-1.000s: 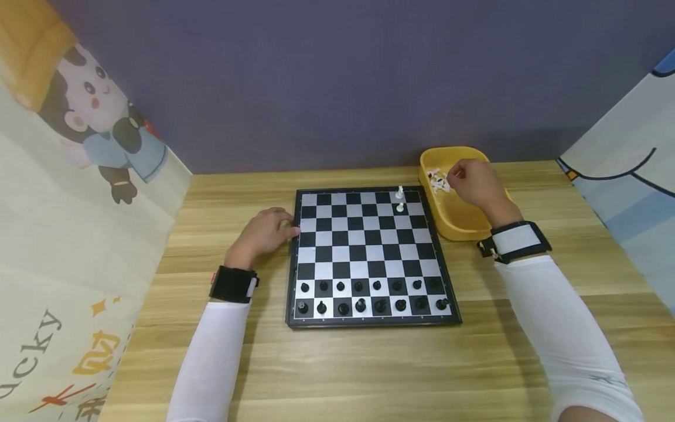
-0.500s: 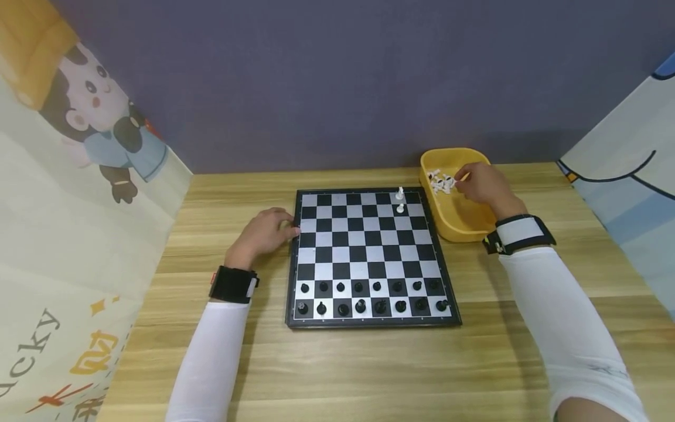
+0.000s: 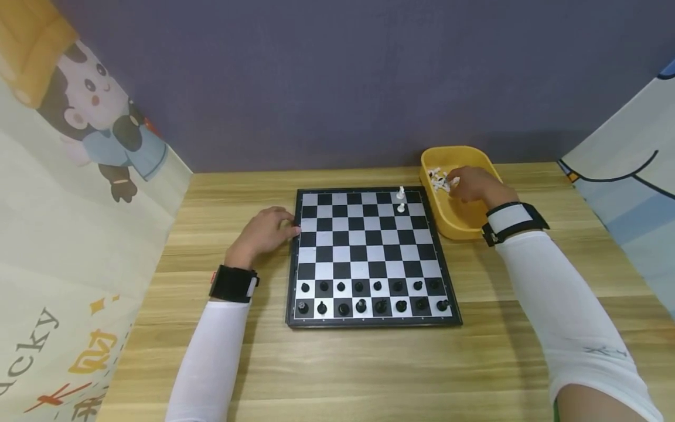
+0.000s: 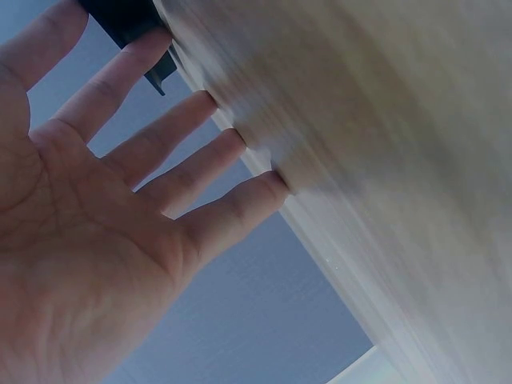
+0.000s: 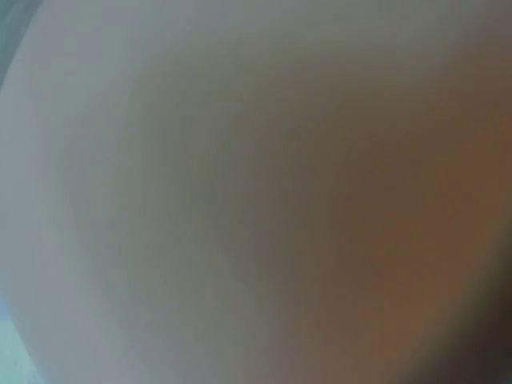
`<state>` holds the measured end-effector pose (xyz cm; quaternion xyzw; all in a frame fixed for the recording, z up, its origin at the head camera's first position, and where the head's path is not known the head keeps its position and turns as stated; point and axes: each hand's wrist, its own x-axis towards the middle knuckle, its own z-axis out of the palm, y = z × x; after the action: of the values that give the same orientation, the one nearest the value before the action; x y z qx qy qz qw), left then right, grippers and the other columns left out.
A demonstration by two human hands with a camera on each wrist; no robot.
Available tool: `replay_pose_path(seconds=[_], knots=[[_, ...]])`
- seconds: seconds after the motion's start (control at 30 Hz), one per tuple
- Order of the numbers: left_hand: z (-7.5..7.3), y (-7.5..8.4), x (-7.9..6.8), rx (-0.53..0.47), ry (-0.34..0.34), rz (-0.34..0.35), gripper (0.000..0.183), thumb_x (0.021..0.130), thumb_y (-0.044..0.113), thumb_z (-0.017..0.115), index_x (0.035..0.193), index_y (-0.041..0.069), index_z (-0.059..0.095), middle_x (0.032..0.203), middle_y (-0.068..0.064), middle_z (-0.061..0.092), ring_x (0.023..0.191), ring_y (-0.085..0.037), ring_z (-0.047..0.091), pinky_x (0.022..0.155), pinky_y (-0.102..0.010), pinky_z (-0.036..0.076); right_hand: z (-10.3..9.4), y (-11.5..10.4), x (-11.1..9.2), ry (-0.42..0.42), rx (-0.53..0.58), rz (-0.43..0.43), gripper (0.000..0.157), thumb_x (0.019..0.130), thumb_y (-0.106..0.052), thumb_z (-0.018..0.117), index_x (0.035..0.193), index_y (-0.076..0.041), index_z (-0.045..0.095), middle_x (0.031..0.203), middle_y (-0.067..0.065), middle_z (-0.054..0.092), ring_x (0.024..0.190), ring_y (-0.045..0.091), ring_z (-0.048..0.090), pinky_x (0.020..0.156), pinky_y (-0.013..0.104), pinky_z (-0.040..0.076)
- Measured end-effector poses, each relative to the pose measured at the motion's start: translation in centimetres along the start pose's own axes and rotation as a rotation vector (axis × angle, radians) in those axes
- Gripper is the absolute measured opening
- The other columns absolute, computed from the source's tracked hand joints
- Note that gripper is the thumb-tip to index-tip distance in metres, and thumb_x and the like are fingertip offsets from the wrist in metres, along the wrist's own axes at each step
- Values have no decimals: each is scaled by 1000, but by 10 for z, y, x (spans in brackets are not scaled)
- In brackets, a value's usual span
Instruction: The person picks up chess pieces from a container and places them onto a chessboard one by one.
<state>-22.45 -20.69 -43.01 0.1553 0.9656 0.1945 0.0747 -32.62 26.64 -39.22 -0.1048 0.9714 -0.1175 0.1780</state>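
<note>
My left hand (image 3: 265, 230) rests at the left edge of the chessboard (image 3: 364, 255), thumb and index finger against its frame. The left wrist view has the fingers (image 4: 160, 140) straight, tips down on the tabletop. Inside the yellow basket (image 3: 453, 228), my right hand (image 3: 474, 186) reaches down with its fingertips among the small white chess pieces (image 3: 439, 180). I cannot tell whether the fingers hold a piece; the right wrist view is a blur. On the board, a taller white piece (image 3: 401, 193) stands at the far right, a white pawn (image 3: 401, 208) in front of it.
Two rows of black chess pieces (image 3: 361, 305) fill the near side of the board. The basket stands close by the board's far right corner, near the dark blue wall (image 3: 316, 88). Wood-grain tabletop (image 3: 369, 375) lies around them.
My right hand drew back a little to the right over the basket, then reached down and left into the white pieces. My left hand stays at the board's edge.
</note>
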Motion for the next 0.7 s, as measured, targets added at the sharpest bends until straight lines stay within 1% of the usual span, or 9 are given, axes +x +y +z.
replay_pose_path(seconds=[0.1, 0.17, 0.23, 0.33, 0.43, 0.57, 0.7], knots=[[0, 0, 0, -1, 3, 0, 48, 90, 47, 50, 123, 12, 54, 137, -14, 41, 129, -32, 32, 104, -46, 21, 3, -2, 0, -36, -5, 27, 53, 84, -15, 54, 133, -3, 38, 86, 11, 57, 67, 23, 50, 58, 32, 40], [0, 0, 0, 1, 6, 2, 48, 90, 46, 50, 123, 12, 54, 137, -14, 41, 129, -32, 32, 104, -46, 21, 5, -2, 1, -41, -8, 40, 56, 84, -15, 53, 136, -4, 34, 92, 14, 54, 70, 24, 49, 60, 33, 40], [0, 0, 0, 4, 8, 4, 48, 90, 46, 50, 123, 12, 54, 137, -14, 41, 129, -32, 32, 104, -46, 21, 6, -3, 1, -34, -15, 40, 55, 84, -15, 53, 135, -4, 35, 97, 15, 52, 72, 25, 48, 60, 34, 40], [0, 0, 0, 6, 8, 2, 48, 90, 46, 51, 123, 12, 54, 137, -14, 41, 129, -32, 32, 104, -46, 21, 8, -3, 3, -18, -41, 22, 49, 83, -14, 53, 129, -3, 42, 99, 16, 53, 77, 27, 48, 62, 34, 39], [0, 0, 0, 1, 6, -2, 48, 89, 46, 51, 123, 12, 54, 137, -14, 41, 129, -32, 32, 104, -46, 21, 11, -2, 4, -7, -59, 19, 39, 82, -14, 53, 119, -2, 50, 96, 15, 53, 80, 28, 47, 63, 34, 38], [-1, 1, 0, -5, 2, -7, 48, 89, 46, 51, 123, 12, 54, 138, -14, 41, 129, -32, 32, 104, -46, 20, 15, -1, 2, -10, -29, 63, 27, 85, -17, 55, 108, -5, 54, 87, 12, 53, 78, 28, 47, 63, 34, 38], [-1, 1, -1, -3, 3, -4, 48, 90, 46, 51, 124, 12, 54, 137, -13, 41, 129, -32, 32, 104, -46, 20, 17, -3, 0, 1, -12, 76, 24, 86, -24, 58, 104, -8, 54, 83, 10, 52, 75, 26, 47, 62, 34, 38]])
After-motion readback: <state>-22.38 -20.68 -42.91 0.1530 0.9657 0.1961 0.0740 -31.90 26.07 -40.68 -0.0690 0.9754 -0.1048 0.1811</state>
